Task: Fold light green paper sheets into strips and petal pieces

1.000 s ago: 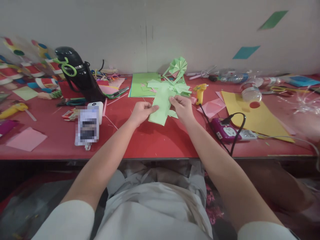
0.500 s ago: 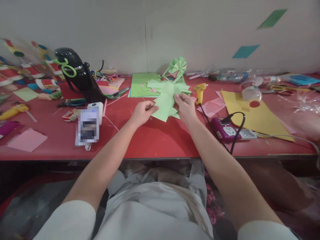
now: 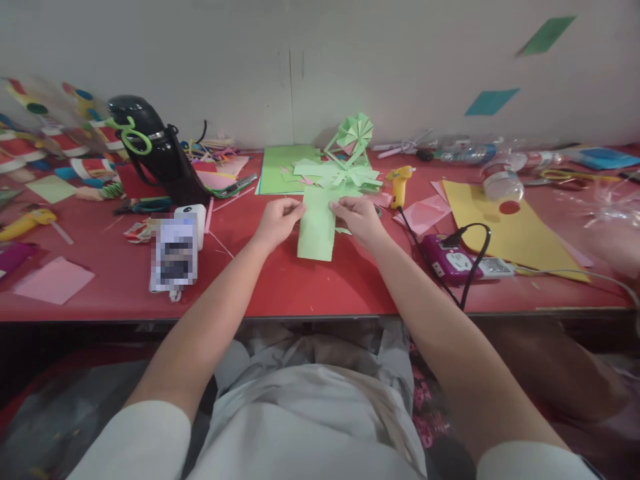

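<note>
Left hand and right hand pinch opposite edges of a light-green rectangular paper over a red-topped table

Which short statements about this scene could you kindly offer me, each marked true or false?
1. The left grip and the right grip both hold the light green paper strip. True.
2. The black flask is on the picture's right side. False: it is on the left.
3. A black plug sits in the purple socket block. True.
4. The large sheet beside the socket block is blue. False: it is yellow.
5. A green piece and a teal piece show against the wall. True.
</note>
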Demonstrator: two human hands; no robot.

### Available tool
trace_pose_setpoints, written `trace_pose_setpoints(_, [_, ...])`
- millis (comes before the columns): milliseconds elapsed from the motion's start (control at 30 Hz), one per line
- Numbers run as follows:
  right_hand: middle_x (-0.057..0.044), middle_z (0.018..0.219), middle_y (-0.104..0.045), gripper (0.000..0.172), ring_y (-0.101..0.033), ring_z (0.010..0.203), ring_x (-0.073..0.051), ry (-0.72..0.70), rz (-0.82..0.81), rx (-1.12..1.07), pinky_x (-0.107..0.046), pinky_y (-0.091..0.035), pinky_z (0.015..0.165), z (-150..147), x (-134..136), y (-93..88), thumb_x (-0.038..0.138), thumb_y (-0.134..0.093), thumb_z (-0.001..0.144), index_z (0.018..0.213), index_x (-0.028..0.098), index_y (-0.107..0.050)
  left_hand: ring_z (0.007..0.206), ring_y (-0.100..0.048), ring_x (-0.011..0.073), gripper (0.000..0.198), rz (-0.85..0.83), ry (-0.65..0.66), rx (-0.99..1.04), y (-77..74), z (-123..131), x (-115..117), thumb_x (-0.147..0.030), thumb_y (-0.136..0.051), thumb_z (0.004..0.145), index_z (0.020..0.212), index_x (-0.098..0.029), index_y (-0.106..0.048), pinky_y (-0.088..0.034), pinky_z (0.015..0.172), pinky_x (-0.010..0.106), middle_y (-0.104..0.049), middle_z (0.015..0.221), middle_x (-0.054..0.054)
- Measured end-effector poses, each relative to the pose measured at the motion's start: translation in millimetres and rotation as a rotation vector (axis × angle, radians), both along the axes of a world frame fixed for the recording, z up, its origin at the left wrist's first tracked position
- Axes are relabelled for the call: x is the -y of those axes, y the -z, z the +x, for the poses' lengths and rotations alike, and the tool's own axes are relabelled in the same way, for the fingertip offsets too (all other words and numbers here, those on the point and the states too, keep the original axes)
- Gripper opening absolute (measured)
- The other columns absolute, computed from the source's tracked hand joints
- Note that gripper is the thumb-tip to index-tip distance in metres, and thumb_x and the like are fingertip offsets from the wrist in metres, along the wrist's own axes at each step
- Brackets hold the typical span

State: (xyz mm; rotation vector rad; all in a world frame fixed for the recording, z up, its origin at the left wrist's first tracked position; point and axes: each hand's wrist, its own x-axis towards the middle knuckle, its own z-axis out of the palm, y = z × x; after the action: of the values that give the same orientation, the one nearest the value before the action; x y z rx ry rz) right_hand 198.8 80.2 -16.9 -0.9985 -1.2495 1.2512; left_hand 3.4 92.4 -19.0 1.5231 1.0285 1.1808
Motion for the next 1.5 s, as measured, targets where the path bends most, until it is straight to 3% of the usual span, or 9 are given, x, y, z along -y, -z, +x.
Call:
trace_pose_setpoints(133, [-0.004, 0.070, -0.068, 0.035, -0.065, 0.065, -0.015, -0.051, -0.063, 0.012, -0.031, -0.057, 0.065, -3, 2, 0.2, 0.044, -0.083, 0.069, 0.065, 0.019, -0.058, 0.065, -0.054, 0.0138, 0.020, 0.132, -0.166, -0.234, 3.5, -5, -6, -0.034, -0.065, 0.082, 0.074, -0.016, -0.061, -0.038, 0.063, 0.027, -0.063, 0.069, 0.002])
trace_pose_setpoints(200, [-0.005, 0.071, -0.068, 0.031, -0.065, 0.065, -0.014, -0.053, -0.097, 0.031, -0.030, -0.057, 0.067, -3, 4, -1.2, 0.041, -0.083, 0.069, 0.067, 0.019, -0.060, 0.061, -0.050, 0.0130, 0.017, 0.179, -0.168, -0.335, 2.5, -7, -6, -0.028, -0.058, 0.085, 0.074, -0.016, -0.059, -0.035, 0.062, 0.028, -0.059, 0.066, 0.001])
trace_pose_setpoints(367, [-0.004, 0.081, -0.071, 0.034, -0.063, 0.071, -0.015, -0.028, -0.052, 0.102, -0.028, -0.052, 0.065, 0, 7, -5.3, 0.043, -0.084, 0.065, 0.086, 0.018, -0.073, 0.065, -0.053, 0.0143, 0.018, 0.126, 0.108, -0.417, -3.7, -4, 5, -0.030, -0.056, 0.087, 0.076, -0.016, -0.059, -0.038, 0.063, 0.028, -0.060, 0.070, 0.002])
trace_pose_setpoints(467, [-0.001, 0.069, -0.065, 0.036, -0.055, 0.062, -0.012, -0.092, -0.006, 0.251, -0.026, -0.043, 0.057, -1, 8, -4.7, 0.046, -0.085, 0.063, 0.081, 0.016, -0.075, 0.064, -0.052, 0.0140, 0.018, 0.058, 0.271, -0.412, -5.6, 0, 11, -0.030, -0.056, 0.086, 0.073, -0.017, -0.056, -0.037, 0.061, 0.028, -0.056, 0.069, 0.001])
trace_pose_setpoints(567, [0.002, 0.059, -0.057, 0.036, -0.045, 0.054, -0.009, -0.119, 0.026, 0.336, -0.025, -0.033, 0.051, -2, 7, -2.2, 0.048, -0.084, 0.064, 0.075, 0.015, -0.074, 0.063, -0.049, 0.0131, 0.019, 0.037, 0.314, -0.402, -6.0, 2, 14, -0.030, -0.056, 0.086, 0.072, -0.017, -0.054, -0.036, 0.060, 0.027, -0.053, 0.068, -0.001])
trace_pose_setpoints(833, [0.002, 0.058, -0.053, 0.036, -0.042, 0.054, -0.010, 0.007, 0.105, 0.327, -0.025, -0.030, 0.051, -5, 6, -1.2, 0.050, -0.079, 0.066, 0.069, 0.016, -0.068, 0.060, -0.041, 0.0118, 0.031, 0.095, 0.209, -0.495, -10.0, 1, 14, -0.039, -0.054, 0.090, 0.067, -0.018, -0.049, -0.030, 0.057, 0.028, -0.044, 0.064, -0.002])
trace_pose_setpoints(1100, [0.003, 0.054, -0.040, 0.038, -0.034, 0.053, -0.009, 0.085, 0.176, 0.341, -0.026, -0.024, 0.050, -1, 1, 0.0, 0.052, -0.068, 0.074, 0.060, 0.016, -0.061, 0.056, -0.037, 0.0111, 0.036, 0.105, 0.180, -0.479, -10.0, -1, 12, -0.048, -0.058, 0.088, 0.069, -0.017, -0.057, -0.028, 0.055, 0.028, -0.044, 0.061, -0.002])
trace_pose_setpoints(1300, [0.000, 0.059, -0.047, 0.037, -0.038, 0.056, -0.011, 0.202, 0.272, 0.352, -0.027, -0.027, 0.050, 3, -4, -1.7, 0.053, -0.065, 0.077, 0.068, 0.016, -0.067, 0.057, -0.043, 0.0114, 0.032, 0.073, 0.163, -0.445, -11.4, -4, 8, -0.044, -0.059, 0.087, 0.072, -0.016, -0.062, -0.031, 0.055, 0.027, -0.053, 0.063, 0.001])
trace_pose_setpoints(1500, [0.003, 0.056, -0.034, 0.045, -0.031, 0.055, -0.010, 0.293, 0.327, 0.328, -0.027, -0.023, 0.050, 10, -6, -4.3, 0.056, -0.064, 0.079, 0.057, 0.019, -0.050, 0.060, -0.052, 0.0129, 0.030, 0.024, 0.138, -0.398, -13.1, -13, 5, -0.044, -0.064, 0.085, 0.076, -0.015, -0.067, -0.039, 0.058, 0.027, -0.061, 0.066, 0.003])
